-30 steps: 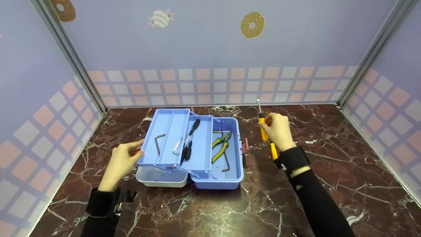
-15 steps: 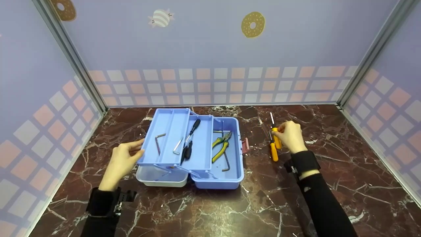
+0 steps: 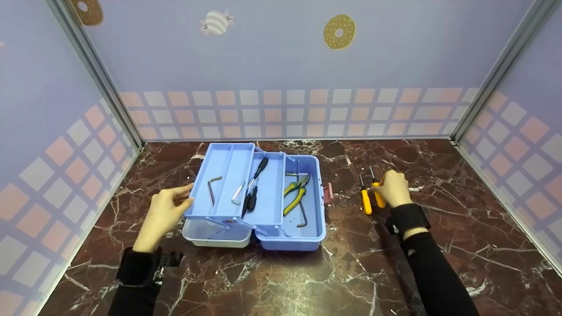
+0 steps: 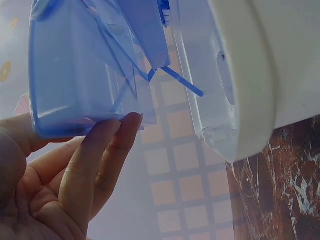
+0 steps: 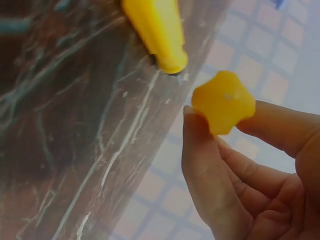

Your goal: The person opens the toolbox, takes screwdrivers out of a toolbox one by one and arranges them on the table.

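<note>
My right hand [image 3: 394, 188] pinches the yellow handle of a screwdriver [image 3: 378, 198], just right of another yellow-handled screwdriver [image 3: 365, 199] on the tabletop. From the right wrist view, the handle end of the held screwdriver [image 5: 223, 103] sits between thumb and fingers. At left, my left hand [image 3: 163, 215] grips the left edge of the raised upper tray [image 3: 216, 160] of a blue toolbox [image 3: 290, 245]. The left wrist view has thumb and fingers of the left hand [image 4: 75, 170] on either side of that tray's wall [image 4: 70, 85].
L-shaped hex keys [image 3: 237, 194] lie in the upper tray. Black-handled screwdrivers [image 3: 251, 201] rest by the middle tray. Yellow-green pliers [image 3: 300, 197] and another hex key [image 3: 303, 215] lie in the base. A red latch [image 3: 328, 193] juts toward the screwdrivers. Patterned walls [image 3: 281, 66] enclose the marble-look table [image 3: 281, 285].
My right hand has moved right and nearer to me, bringing the screwdriver down beside the other yellow one. The left hand keeps its grip on the tray.
</note>
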A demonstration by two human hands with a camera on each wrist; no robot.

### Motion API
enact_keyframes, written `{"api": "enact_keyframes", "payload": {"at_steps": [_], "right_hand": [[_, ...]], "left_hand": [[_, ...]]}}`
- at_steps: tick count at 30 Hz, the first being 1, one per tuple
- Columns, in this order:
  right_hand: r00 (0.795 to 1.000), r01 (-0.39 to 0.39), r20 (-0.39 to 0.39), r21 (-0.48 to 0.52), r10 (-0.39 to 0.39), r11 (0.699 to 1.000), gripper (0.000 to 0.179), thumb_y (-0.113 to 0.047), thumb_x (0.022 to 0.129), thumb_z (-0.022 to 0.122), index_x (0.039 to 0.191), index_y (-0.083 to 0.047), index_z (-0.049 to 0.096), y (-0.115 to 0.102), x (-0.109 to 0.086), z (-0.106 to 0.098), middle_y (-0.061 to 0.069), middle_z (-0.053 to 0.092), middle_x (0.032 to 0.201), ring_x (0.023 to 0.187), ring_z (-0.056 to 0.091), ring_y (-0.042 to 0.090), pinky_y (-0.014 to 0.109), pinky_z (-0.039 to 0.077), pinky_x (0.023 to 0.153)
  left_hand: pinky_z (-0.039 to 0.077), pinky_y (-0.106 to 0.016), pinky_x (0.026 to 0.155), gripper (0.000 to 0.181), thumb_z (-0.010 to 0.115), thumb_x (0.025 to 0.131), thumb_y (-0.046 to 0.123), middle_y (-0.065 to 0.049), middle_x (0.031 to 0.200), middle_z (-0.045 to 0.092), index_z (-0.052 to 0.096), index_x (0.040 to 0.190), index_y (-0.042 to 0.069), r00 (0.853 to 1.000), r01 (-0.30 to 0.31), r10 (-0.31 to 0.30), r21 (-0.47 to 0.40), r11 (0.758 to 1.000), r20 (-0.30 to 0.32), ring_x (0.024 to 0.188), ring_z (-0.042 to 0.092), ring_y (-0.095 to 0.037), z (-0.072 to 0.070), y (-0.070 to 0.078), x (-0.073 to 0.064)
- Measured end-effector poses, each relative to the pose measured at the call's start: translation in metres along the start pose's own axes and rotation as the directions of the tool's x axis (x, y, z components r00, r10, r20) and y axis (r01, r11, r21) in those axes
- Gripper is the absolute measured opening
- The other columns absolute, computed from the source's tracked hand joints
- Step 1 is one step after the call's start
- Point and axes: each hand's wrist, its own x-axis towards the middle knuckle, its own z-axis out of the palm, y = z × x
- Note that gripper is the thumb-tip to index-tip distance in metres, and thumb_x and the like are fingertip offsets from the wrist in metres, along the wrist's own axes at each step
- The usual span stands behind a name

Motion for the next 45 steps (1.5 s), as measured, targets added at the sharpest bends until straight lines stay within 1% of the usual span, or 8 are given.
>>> {"api": "enact_keyframes", "payload": {"at_steps": [3, 6, 9, 13, 18, 28, 35, 45], "right_hand": [[1.000, 0.002, 0.001, -0.040, -0.002, 0.999, 0.027, -0.010, 0.083, 0.076, 0.064, 0.004, 0.063, 0.000, 0.001, 0.004, 0.024, 0.067, 0.072, 0.072, 0.067, 0.045, 0.053, 0.056, 0.068], [1.000, 0.003, -0.004, -0.067, -0.004, 0.998, 0.027, -0.010, 0.083, 0.076, 0.065, 0.004, 0.061, 0.001, 0.003, 0.009, 0.026, 0.067, 0.073, 0.072, 0.067, 0.046, 0.052, 0.056, 0.065], [1.000, 0.000, -0.004, -0.079, 0.000, 0.997, 0.025, -0.010, 0.082, 0.077, 0.073, 0.008, 0.063, 0.002, 0.005, 0.013, 0.031, 0.068, 0.081, 0.075, 0.067, 0.047, 0.052, 0.056, 0.064], [1.000, 0.001, 0.011, -0.092, 0.000, 0.996, 0.028, -0.010, 0.082, 0.077, 0.087, 0.015, 0.066, 0.003, 0.008, 0.018, 0.036, 0.068, 0.091, 0.082, 0.067, 0.051, 0.055, 0.057, 0.069], [1.000, 0.004, 0.020, -0.100, -0.002, 0.995, 0.033, -0.009, 0.081, 0.078, 0.095, 0.018, 0.066, 0.004, 0.009, 0.020, 0.037, 0.068, 0.094, 0.085, 0.066, 0.053, 0.059, 0.057, 0.074], [0.999, 0.014, 0.042, -0.117, -0.009, 0.993, 0.035, -0.008, 0.079, 0.079, 0.096, 0.020, 0.066, 0.008, 0.007, 0.024, 0.038, 0.067, 0.094, 0.087, 0.065, 0.054, 0.060, 0.056, 0.077], [0.998, -0.013, 0.056, -0.122, 0.020, 0.992, 0.039, -0.012, 0.080, 0.080, 0.098, 0.020, 0.066, 0.009, 0.009, 0.026, 0.038, 0.067, 0.096, 0.088, 0.066, 0.054, 0.060, 0.056, 0.078], [0.997, -0.024, 0.068, -0.147, 0.034, 0.989, 0.041, -0.015, 0.082, 0.079, 0.100, 0.020, 0.065, 0.006, 0.008, 0.026, 0.038, 0.067, 0.098, 0.089, 0.066, 0.054, 0.060, 0.056, 0.078]], "left_hand": [[0.057, -0.048, 0.089, 0.039, 0.062, 0.091, 0.002, -0.026, 0.111, 0.071, 0.060, 0.130, -0.005, 1.000, -0.001, 0.001, 0.002, 1.000, -0.001, 0.100, 0.071, -0.040, 0.000, 0.000, 0.000], [0.057, -0.047, 0.088, 0.039, 0.062, 0.091, 0.001, -0.025, 0.110, 0.071, 0.061, 0.130, -0.004, 1.000, -0.003, 0.003, -0.002, 1.000, -0.004, 0.100, 0.071, -0.039, 0.000, 0.000, 0.000], [0.057, -0.046, 0.088, 0.039, 0.063, 0.091, 0.001, -0.025, 0.110, 0.071, 0.061, 0.129, -0.004, 1.000, -0.009, 0.009, -0.009, 1.000, -0.009, 0.100, 0.071, -0.039, 0.000, 0.000, 0.002], [0.057, -0.047, 0.089, 0.039, 0.062, 0.091, 0.001, -0.025, 0.111, 0.071, 0.061, 0.130, -0.004, 1.000, -0.002, 0.002, -0.006, 1.000, -0.002, 0.101, 0.071, -0.039, 0.000, 0.000, 0.001], [0.057, -0.047, 0.089, 0.040, 0.061, 0.091, 0.001, -0.025, 0.111, 0.071, 0.061, 0.131, -0.003, 1.000, 0.006, -0.006, -0.005, 1.000, -0.001, 0.101, 0.071, -0.039, 0.000, 0.000, 0.000], [0.057, -0.046, 0.090, 0.040, 0.062, 0.092, 0.002, -0.025, 0.112, 0.071, 0.060, 0.131, -0.003, 1.000, 0.018, -0.018, -0.003, 1.000, 0.005, 0.102, 0.071, -0.039, 0.000, 0.001, -0.001], [0.057, -0.046, 0.090, 0.040, 0.062, 0.091, 0.002, -0.025, 0.111, 0.071, 0.061, 0.131, -0.003, 1.000, 0.009, -0.009, 0.002, 1.000, 0.002, 0.101, 0.071, -0.039, -0.001, 0.001, 0.000], [0.058, -0.046, 0.089, 0.039, 0.062, 0.092, 0.002, -0.025, 0.110, 0.071, 0.061, 0.130, -0.003, 1.000, 0.006, -0.006, 0.008, 1.000, 0.000, 0.100, 0.071, -0.039, 0.000, 0.001, 0.000]]}}
